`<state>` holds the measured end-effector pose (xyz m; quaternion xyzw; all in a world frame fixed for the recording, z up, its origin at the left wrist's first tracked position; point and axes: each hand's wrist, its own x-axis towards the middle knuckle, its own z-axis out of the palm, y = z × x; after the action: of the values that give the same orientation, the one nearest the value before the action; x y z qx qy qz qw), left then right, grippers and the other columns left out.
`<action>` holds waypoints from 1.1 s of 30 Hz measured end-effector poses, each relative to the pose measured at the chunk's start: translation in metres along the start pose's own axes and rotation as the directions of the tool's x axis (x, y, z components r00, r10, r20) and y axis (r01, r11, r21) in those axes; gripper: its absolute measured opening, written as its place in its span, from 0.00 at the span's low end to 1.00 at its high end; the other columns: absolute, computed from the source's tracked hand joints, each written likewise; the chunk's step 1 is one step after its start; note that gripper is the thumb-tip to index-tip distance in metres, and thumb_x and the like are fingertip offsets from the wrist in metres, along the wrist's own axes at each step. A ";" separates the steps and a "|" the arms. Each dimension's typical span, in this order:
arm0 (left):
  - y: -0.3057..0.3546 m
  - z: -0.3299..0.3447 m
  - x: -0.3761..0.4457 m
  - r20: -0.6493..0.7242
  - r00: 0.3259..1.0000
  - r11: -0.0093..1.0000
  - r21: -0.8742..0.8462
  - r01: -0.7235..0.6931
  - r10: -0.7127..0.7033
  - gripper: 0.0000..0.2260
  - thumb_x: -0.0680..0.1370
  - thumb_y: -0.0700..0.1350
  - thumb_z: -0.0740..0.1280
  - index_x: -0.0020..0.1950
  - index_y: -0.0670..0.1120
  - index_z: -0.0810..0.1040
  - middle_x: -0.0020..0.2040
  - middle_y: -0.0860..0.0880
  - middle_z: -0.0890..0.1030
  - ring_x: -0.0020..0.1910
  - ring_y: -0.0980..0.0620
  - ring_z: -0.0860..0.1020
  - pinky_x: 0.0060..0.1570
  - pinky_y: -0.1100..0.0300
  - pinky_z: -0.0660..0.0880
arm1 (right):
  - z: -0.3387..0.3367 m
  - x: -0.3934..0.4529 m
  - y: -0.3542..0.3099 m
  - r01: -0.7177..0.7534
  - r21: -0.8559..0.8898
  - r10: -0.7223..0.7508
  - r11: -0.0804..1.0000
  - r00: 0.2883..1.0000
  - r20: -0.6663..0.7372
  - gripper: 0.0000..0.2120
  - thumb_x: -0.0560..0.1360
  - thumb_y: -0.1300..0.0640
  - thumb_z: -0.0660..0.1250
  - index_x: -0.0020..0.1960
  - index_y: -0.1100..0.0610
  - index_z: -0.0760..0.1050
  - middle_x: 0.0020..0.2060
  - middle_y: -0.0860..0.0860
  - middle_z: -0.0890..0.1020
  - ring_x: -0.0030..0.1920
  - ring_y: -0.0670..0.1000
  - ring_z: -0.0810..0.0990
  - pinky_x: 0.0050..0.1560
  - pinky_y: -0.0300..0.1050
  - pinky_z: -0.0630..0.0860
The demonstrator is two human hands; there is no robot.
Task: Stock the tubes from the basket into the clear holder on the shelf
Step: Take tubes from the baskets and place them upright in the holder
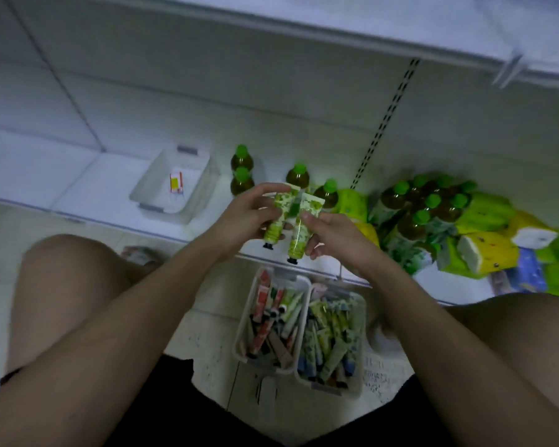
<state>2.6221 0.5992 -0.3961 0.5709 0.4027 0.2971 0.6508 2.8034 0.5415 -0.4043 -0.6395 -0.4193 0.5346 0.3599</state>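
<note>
My left hand (246, 217) grips a green-patterned tube (279, 217) with its black cap pointing down. My right hand (336, 240) holds a second green tube (300, 230) right beside it, cap down as well. Both tubes hang above the front edge of the low white shelf (88, 175). The clear holder (175, 185) stands on the shelf to the left of my hands, with one small red and yellow item inside. Two baskets sit on the floor below my hands: the left basket (243, 327) with red and green tubes, the right basket (359, 356) with green and blue ones.
Several green-capped bottles (242, 171) stand on the shelf just behind my hands. More bottles and yellow-green packages (484, 227) crowd the shelf to the right. My knees flank the baskets on both sides.
</note>
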 end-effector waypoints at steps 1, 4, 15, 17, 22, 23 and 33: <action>0.016 -0.002 -0.004 0.017 0.999 0.999 0.025 -0.036 0.036 0.16 0.78 0.33 0.63 0.60 0.51 0.79 0.44 0.47 0.81 0.49 0.38 0.82 0.50 0.42 0.79 | -0.005 -0.007 -0.013 0.054 -0.012 -0.054 0.998 0.999 0.004 0.21 0.78 0.49 0.67 0.55 0.68 0.73 0.35 0.56 0.77 0.28 0.49 0.78 0.31 0.43 0.77; 0.065 -0.008 -0.015 0.032 0.990 0.986 0.089 -0.139 0.136 0.16 0.78 0.33 0.64 0.60 0.51 0.79 0.49 0.41 0.80 0.51 0.34 0.81 0.52 0.38 0.77 | -0.019 -0.031 -0.055 0.229 -0.030 -0.229 0.973 0.973 0.019 0.06 0.79 0.53 0.67 0.50 0.56 0.77 0.28 0.47 0.79 0.29 0.51 0.79 0.32 0.44 0.77; 0.228 0.002 -0.041 0.063 0.877 0.860 0.178 -0.479 0.476 0.09 0.78 0.41 0.67 0.55 0.53 0.80 0.46 0.42 0.80 0.45 0.48 0.79 0.44 0.55 0.77 | -0.056 -0.105 -0.190 0.502 -0.059 -0.500 0.863 0.865 0.043 0.07 0.77 0.57 0.69 0.53 0.57 0.75 0.33 0.55 0.79 0.32 0.54 0.82 0.32 0.44 0.79; 0.251 0.001 -0.041 0.057 0.855 0.832 0.206 -0.515 0.515 0.08 0.77 0.41 0.68 0.52 0.53 0.80 0.45 0.42 0.81 0.45 0.50 0.79 0.47 0.56 0.78 | -0.065 -0.111 -0.214 0.531 -0.129 -0.532 0.837 0.846 0.030 0.03 0.77 0.58 0.70 0.48 0.58 0.77 0.34 0.56 0.80 0.32 0.53 0.82 0.34 0.43 0.79; 0.297 -0.008 -0.031 0.008 0.842 0.821 0.217 -0.528 0.539 0.12 0.77 0.37 0.68 0.54 0.50 0.72 0.43 0.44 0.83 0.43 0.49 0.82 0.49 0.51 0.80 | -0.086 -0.115 -0.268 0.567 -0.327 -0.607 0.756 0.794 -0.025 0.07 0.77 0.62 0.69 0.55 0.57 0.76 0.37 0.58 0.81 0.33 0.53 0.82 0.36 0.43 0.81; 0.305 -0.010 -0.029 0.004 0.844 0.822 0.222 -0.524 0.537 0.14 0.76 0.36 0.68 0.56 0.51 0.71 0.45 0.43 0.83 0.44 0.48 0.83 0.47 0.51 0.81 | -0.089 -0.114 -0.278 0.560 -0.370 -0.612 0.741 0.790 -0.029 0.08 0.77 0.62 0.69 0.55 0.58 0.76 0.36 0.58 0.81 0.33 0.53 0.83 0.36 0.44 0.81; 0.361 -0.014 0.012 0.035 0.844 0.806 0.276 -0.523 0.535 0.12 0.76 0.35 0.69 0.56 0.47 0.77 0.47 0.43 0.85 0.46 0.45 0.84 0.41 0.52 0.82 | -0.132 -0.075 -0.351 0.439 -0.675 -0.686 0.593 0.714 -0.139 0.04 0.78 0.61 0.67 0.49 0.61 0.81 0.41 0.57 0.84 0.33 0.48 0.83 0.40 0.44 0.83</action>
<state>2.6426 0.6781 -0.0441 0.7385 0.2795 0.4200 0.4474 2.8742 0.6074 -0.0343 -0.6397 -0.6690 0.0915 0.3672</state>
